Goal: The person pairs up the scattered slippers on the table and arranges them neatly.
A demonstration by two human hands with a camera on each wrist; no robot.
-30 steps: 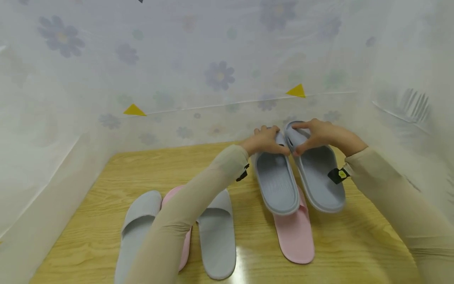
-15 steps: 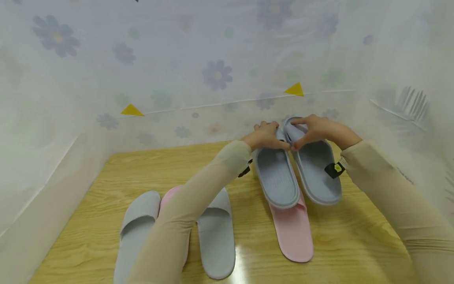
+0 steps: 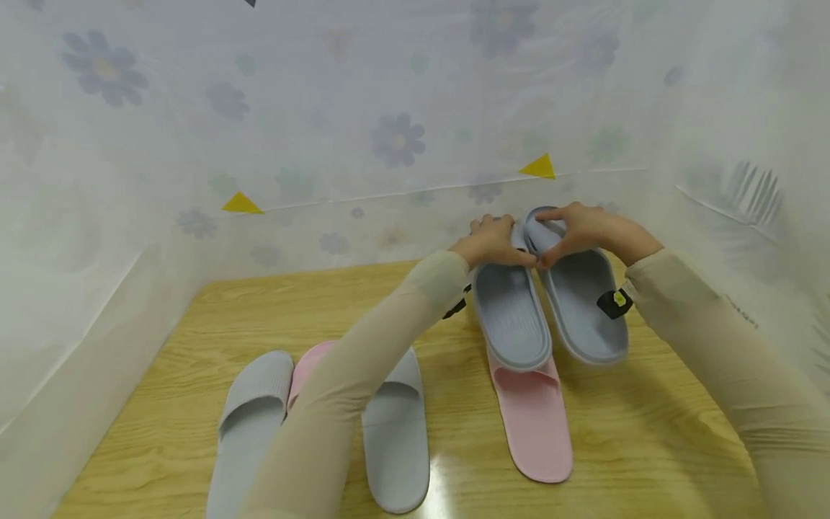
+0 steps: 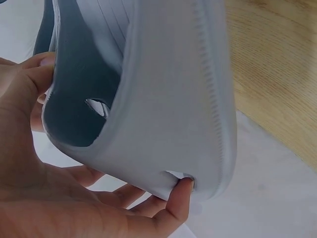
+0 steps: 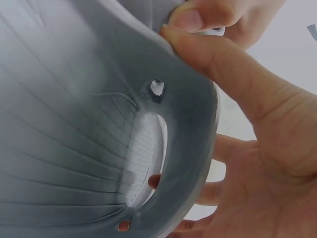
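Two blue-grey slippers are held up side by side over the far right of the wooden table (image 3: 648, 447). My left hand (image 3: 493, 245) grips the toe strap of the left slipper (image 3: 512, 324); in the left wrist view its fingers (image 4: 173, 208) curl under the strap (image 4: 163, 99). My right hand (image 3: 583, 231) grips the toe strap of the right slipper (image 3: 583, 310); the right wrist view shows the thumb (image 5: 223, 59) pressed on the strap (image 5: 99, 124). A pink slipper (image 3: 534, 425) lies under the left one.
Near the front left lie two light grey slippers (image 3: 249, 425) (image 3: 395, 432) with another pink slipper (image 3: 305, 364) between them, partly hidden by my left sleeve. A translucent floral curtain (image 3: 389, 137) surrounds the table on three sides.
Both hands have carried the pair of blue-grey slippers a little farther away and up, uncovering more of the pink slipper beneath. The grips are unchanged.
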